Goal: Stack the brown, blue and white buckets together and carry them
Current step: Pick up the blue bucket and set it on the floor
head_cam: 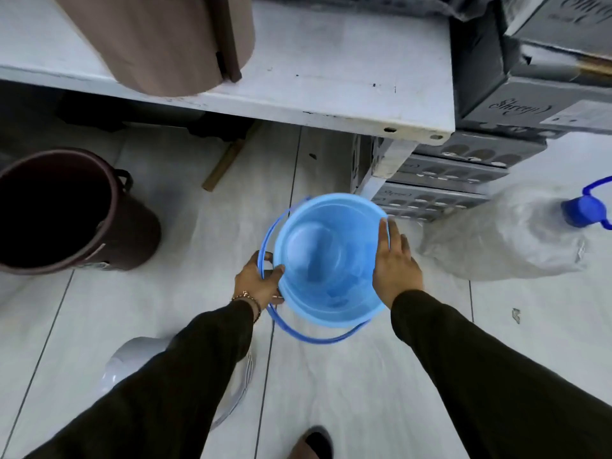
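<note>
Blue bucket (331, 260) was held over the floor between both hands: left hand (260, 283) curled onto rim and handle, right hand (394, 263) flat against the opposite wall. Brown bucket (66, 210) stood well apart, left. Judged light, thin, smooth plastic; best gripped at the rim.

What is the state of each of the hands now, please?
Left hand: closed on the rim of the blue bucket, at its left side.
Right hand: fingers extended, pressed flat on the bucket's right side, steadying it.
</note>
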A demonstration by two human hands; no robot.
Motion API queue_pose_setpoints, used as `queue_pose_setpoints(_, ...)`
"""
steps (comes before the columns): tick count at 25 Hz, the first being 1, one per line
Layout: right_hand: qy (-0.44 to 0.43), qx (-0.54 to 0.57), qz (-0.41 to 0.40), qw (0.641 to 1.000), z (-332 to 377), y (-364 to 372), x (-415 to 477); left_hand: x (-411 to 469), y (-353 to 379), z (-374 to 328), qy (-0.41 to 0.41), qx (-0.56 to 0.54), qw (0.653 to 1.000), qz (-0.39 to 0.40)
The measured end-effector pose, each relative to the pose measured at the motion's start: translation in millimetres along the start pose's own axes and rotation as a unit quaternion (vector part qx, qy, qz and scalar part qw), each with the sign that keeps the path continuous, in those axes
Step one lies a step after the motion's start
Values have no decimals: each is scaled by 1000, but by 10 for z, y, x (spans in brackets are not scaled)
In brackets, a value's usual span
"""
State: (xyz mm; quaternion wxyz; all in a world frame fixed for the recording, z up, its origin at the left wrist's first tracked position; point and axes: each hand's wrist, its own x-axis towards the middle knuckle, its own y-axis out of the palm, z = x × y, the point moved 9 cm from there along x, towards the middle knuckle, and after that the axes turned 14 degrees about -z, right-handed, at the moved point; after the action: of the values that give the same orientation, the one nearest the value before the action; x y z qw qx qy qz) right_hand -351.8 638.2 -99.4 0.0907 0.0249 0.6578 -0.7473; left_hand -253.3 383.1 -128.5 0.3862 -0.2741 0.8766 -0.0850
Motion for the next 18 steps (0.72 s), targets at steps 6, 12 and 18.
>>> queue_pose_setpoints(6, 58, 57, 51, 995, -111, 217, -320, 72, -21, 259, -112, -11, 993, -34)
queue_pose_setpoints(12, 9, -29, 39, 999, -3, -28, -493, -102, -329, -102, 133, 194, 970, -61)
queue_pose_setpoints(18, 16, 31, 39, 999, 464, -205, -1314, -522, -905, 30, 238, 338, 909, 53)
